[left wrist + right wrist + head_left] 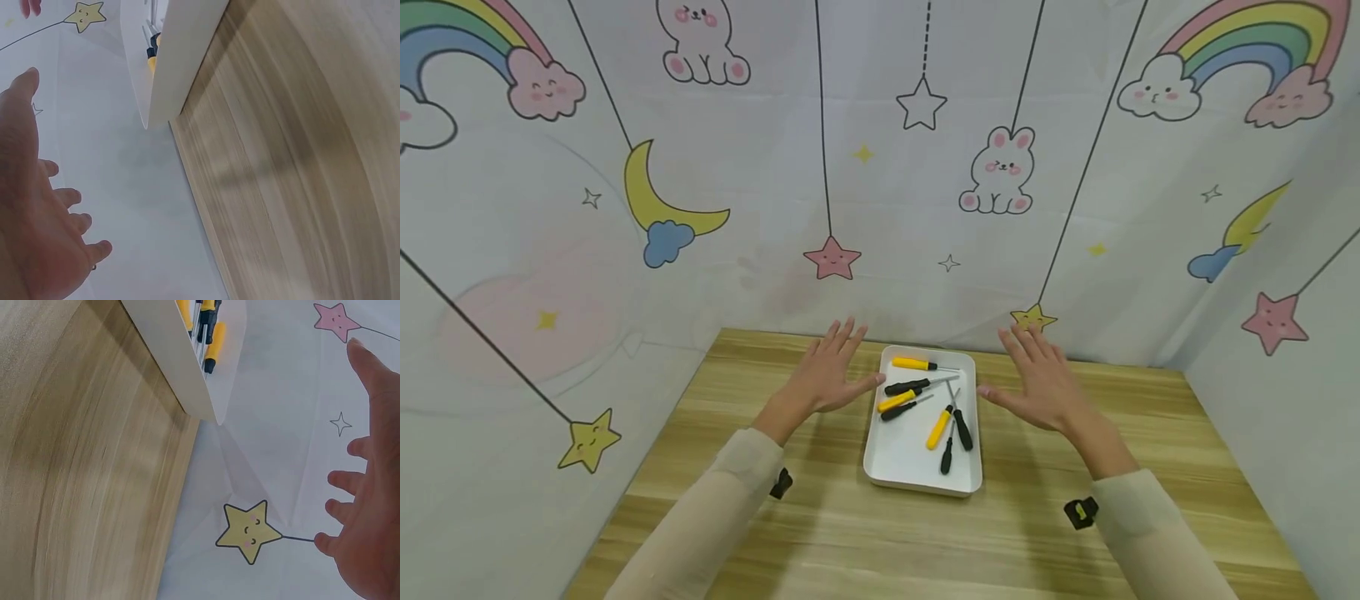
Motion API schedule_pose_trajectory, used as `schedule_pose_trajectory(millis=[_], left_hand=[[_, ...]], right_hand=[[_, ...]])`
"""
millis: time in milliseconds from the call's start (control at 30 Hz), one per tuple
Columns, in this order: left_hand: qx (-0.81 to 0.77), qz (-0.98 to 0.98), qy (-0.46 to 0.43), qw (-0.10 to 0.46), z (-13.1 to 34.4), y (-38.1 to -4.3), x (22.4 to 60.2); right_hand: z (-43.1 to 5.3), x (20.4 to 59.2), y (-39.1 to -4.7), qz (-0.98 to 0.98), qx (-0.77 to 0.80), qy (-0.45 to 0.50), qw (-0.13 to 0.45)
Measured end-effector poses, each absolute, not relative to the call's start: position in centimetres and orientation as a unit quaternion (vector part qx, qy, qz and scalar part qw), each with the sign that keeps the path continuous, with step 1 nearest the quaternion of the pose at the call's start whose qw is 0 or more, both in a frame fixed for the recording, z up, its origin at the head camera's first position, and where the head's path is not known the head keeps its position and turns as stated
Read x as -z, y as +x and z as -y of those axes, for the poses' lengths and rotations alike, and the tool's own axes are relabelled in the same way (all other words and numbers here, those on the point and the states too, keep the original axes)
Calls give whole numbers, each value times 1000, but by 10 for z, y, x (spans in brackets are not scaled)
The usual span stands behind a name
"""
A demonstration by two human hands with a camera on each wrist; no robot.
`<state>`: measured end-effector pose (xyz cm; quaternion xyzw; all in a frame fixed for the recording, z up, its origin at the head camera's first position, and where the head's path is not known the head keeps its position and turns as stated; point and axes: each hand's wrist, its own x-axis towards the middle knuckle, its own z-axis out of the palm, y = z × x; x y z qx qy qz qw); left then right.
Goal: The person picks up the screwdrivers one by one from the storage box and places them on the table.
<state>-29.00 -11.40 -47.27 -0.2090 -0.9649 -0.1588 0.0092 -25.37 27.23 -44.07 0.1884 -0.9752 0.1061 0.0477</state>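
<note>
A white tray (898, 467) lies on the wooden table with several screwdrivers in it, some with yellow handles and some with black. One yellow-handled screwdriver (910, 363) lies across the far end; a black-handled screwdriver (947, 458) is nearest the front. My left hand (823, 375) hovers left of the tray, fingers straight and spread, holding nothing. On the other side, my right hand (1041, 379) is held up the same way, its thumb near the tray's right rim. Both wrist views show bare palms beside the tray's side wall (181, 69).
The wooden table (895, 542) reaches back to a white cloth backdrop (760, 283) printed with stars, rabbits and rainbows. More cloth hangs at the left and right. A small black strap piece shows at each cuff.
</note>
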Motion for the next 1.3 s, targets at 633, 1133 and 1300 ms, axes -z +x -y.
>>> schedule_pose_trajectory(millis=[633, 1133, 1300], left_hand=[[276, 945, -177, 10, 101, -277, 494], [388, 909, -151, 38, 83, -268, 519], [448, 883, -139, 24, 79, -264, 529]], right_hand=[[-268, 455, -243, 963, -139, 218, 79], [-256, 470, -235, 950, -208, 218, 84], [-252, 482, -234, 939, -254, 209, 106]])
